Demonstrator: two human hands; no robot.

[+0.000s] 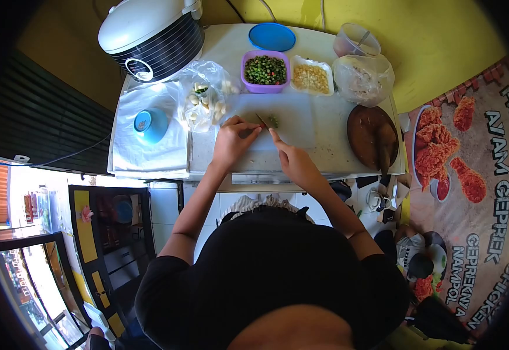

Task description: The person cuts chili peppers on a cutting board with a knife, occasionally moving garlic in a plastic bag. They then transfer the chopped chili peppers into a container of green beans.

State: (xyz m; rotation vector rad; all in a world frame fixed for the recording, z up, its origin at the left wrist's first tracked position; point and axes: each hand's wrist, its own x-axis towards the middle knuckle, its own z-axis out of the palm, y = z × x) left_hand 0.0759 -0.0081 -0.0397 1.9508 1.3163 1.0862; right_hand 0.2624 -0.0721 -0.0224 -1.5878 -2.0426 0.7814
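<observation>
My right hand (294, 162) grips a small knife, its index finger stretched along it; the handle is hidden by the hand. The knife's thin dark blade (261, 119) points away over a whitish translucent cutting board (295, 134). My left hand (234, 140) is closed in a pinch beside the blade, on a small red piece (262, 126) that looks like chili. Chopped green bits (273, 121) lie on the board by the blade. Just behind the board stands a purple tub (265, 89) full of chopped green pieces with some red.
Beyond the board are a white tray of chopped pale pieces (311, 77), a blue lid (272, 37) and a plastic bag (364, 79). Left are bagged garlic cloves (199, 108), a blue cup (150, 125) and a rice cooker (152, 38). A stone mortar (364, 131) with pestle stands right.
</observation>
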